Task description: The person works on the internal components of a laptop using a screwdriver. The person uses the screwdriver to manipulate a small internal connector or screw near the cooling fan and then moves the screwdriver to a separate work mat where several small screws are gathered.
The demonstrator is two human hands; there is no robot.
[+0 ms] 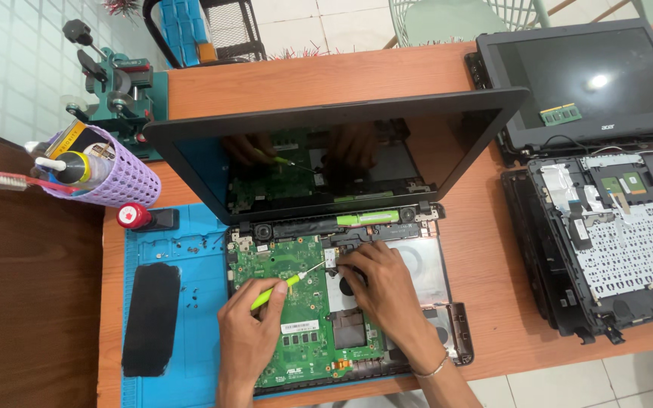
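Note:
An opened black laptop (447, 295) lies on a blue work mat (198, 264), its green motherboard (281, 264) exposed and its dark screen (326, 162) tilted up. My left hand (247, 332) grips a yellow-green screwdriver (273, 291) whose thin metal tip points up and right toward a small part near the fan. My right hand (379, 283) rests on the board by the fan, fingertips pressing next to the screwdriver tip. A green cylindrical battery cell strip (368, 217) lies along the hinge.
A black flat cover (150, 317) lies on the mat's left. A purple mesh cup (111, 177) with tools stands at the left. A second dismantled laptop (606, 234) with its keyboard underside up sits at the right. A green clamp tool (119, 83) stands at the back left.

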